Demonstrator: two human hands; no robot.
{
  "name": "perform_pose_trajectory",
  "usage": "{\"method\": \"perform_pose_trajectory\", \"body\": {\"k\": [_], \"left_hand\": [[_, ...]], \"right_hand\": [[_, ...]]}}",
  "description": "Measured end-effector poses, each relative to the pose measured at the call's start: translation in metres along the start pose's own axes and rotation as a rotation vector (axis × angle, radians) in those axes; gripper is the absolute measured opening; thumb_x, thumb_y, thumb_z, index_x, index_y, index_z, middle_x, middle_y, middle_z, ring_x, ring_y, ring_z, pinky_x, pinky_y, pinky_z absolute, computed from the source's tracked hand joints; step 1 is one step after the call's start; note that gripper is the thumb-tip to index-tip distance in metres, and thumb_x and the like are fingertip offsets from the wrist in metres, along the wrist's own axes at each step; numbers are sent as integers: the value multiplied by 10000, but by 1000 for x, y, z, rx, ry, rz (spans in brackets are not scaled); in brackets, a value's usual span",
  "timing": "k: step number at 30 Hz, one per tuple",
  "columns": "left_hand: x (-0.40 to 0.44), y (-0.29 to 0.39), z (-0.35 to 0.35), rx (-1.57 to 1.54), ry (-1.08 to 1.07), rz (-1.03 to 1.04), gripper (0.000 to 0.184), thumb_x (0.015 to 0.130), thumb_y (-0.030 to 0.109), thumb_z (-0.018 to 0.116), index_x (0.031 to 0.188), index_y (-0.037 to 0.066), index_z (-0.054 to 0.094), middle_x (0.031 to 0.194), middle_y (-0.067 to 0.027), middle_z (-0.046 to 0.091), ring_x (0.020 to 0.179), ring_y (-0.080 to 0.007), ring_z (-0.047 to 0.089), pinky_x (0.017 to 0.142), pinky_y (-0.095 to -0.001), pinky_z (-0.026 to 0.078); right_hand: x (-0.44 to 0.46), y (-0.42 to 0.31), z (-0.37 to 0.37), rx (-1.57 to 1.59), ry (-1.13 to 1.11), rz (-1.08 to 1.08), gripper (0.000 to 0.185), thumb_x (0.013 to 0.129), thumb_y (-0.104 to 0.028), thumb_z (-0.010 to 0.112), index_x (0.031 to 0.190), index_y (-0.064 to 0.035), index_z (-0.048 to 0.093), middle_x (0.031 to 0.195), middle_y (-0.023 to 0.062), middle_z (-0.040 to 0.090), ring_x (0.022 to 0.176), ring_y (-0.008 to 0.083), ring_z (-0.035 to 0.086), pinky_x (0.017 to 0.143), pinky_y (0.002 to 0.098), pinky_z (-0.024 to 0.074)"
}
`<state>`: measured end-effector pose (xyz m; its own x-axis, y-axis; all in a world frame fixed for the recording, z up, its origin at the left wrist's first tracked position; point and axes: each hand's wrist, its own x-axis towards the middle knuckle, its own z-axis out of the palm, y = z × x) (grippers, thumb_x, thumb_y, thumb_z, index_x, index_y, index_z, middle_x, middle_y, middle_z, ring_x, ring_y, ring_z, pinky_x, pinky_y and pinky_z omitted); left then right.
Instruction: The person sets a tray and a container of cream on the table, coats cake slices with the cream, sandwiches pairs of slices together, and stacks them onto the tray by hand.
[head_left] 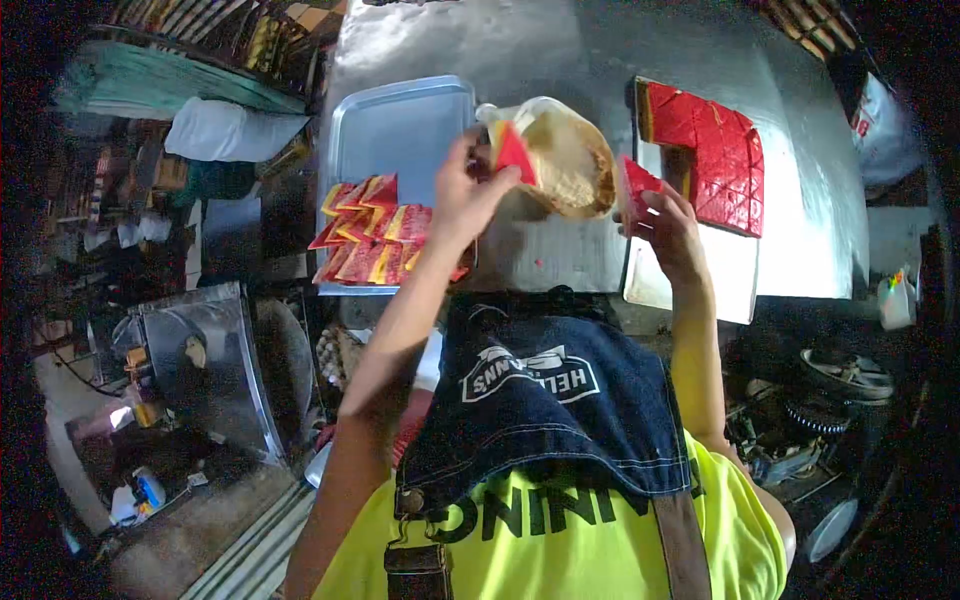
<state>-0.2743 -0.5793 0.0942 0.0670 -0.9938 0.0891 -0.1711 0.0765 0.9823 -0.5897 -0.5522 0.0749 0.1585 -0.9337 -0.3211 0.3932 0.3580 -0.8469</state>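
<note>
Across the broad grey metal table point(560, 50), a white rectangular board point(740, 285) on the right bears a scored red slab point(725, 150); on the left, a silvery rectangular metal tray point(400, 130) carries overlapping red-and-yellow wedges point(360, 235). Between them, a round pale bowl point(606, 170) of beige crumbs! The left hand point(467, 195) pinches a red-and-yellow triangular piece point(514, 155) over the bowl's near-left rim; the right hand's grip point(675, 225), thumb and fingers closed, has a red wedge point(638, 185) beside the board. Best practice, I'd judge: light fingertips, edges only, soft corners spared.
</note>
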Motion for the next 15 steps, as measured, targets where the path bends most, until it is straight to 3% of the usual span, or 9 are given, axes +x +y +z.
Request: {"method": "perform_pose_trajectory", "body": {"k": [2, 4, 7, 8, 9, 10, 12, 14, 15], "left_hand": [[-9, -4, -44, -220, 55, -82, 737, 778, 45, 838, 1432, 49, 498, 1120, -43, 650, 1020, -155, 657, 878, -318, 573], [-7, -15, -95, -101, 20, -125, 692, 768, 15, 824, 1394, 95, 540, 1136, -51, 655, 1013, -152, 658, 915, -330, 557], [-2, -53, -144, 189, -12, -3, 739, 759, 36, 844, 1423, 49, 519, 1147, -76, 675, 1081, -173, 651, 949, -308, 533], [0, -62, -152, 398, -11, -6, 657, 750, 89, 844, 1337, 60, 552, 1172, -104, 678, 1074, -226, 668, 936, -392, 530], [-1, -68, -157, 607, -10, -8, 578, 740, 142, 843, 1252, 70, 586, 1196, -132, 681, 1067, -279, 685, 923, -476, 527], [-2, -69, -161, 594, -10, -11, 578, 740, 142, 843, 1252, 70, 586, 1196, -132, 681, 1067, -279, 685, 923, -476, 527], [-5, -66, -163, 1048, 17, 214, 559, 719, 227, 846, 1190, 57, 598, 1190, -142, 674, 1130, -340, 638, 1002, -565, 431], [0, -86, -161, 1137, 86, 271, 451, 745, 182, 805, 1130, 60, 603, 1150, -122, 661, 1129, -325, 618, 1022, -578, 374], [4, -82, -163, 1264, -32, 212, 483, 777, 179, 776, 1208, 61, 591, 1216, -120, 646, 1173, -324, 600, 1015, -568, 385]], "right_hand": [[-2, -13, 55, -129, -57, -9, 439, 941, -259, 624, 1271, 28, 580, 994, 113, 697, 837, 233, 707, 742, 360, 597], [11, -7, 95, -267, -116, 29, 430, 904, -232, 681, 1226, 47, 625, 978, 113, 701, 840, 202, 698, 744, 326, 573], [40, 14, 159, -692, -224, -143, 475, 813, -197, 789, 1213, 31, 673, 977, 105, 706, 858, 173, 688, 812, 297, 546], [48, 17, 188, -1107, -212, -359, 514, 805, -220, 793, 1248, 9, 669, 995, 125, 712, 869, 201, 704, 843, 319, 558], [56, 22, 213, -1261, -238, -368, 482, 800, -199, 775, 1218, 13, 661, 1076, 149, 677, 951, 255, 703, 873, 375, 570], [65, 33, 232, -1273, -237, -363, 482, 800, -199, 775, 1218, 13, 661, 1076, 149, 677, 951, 255, 703, 873, 375, 570], [87, 64, 257, -1662, -304, -683, 434, 763, -144, 755, 1170, -21, 663, 1179, 143, 608, 1102, 320, 640, 890, 424, 574], [112, 96, 265, -1808, -358, -676, 417, 752, -128, 739, 1154, -49, 663, 1205, 134, 583, 1147, 335, 603, 894, 430, 573], [120, 107, 267, -1945, -412, -673, 404, 740, -112, 723, 1138, -77, 662, 1230, 124, 557, 1192, 349, 567, 898, 436, 573]]}}
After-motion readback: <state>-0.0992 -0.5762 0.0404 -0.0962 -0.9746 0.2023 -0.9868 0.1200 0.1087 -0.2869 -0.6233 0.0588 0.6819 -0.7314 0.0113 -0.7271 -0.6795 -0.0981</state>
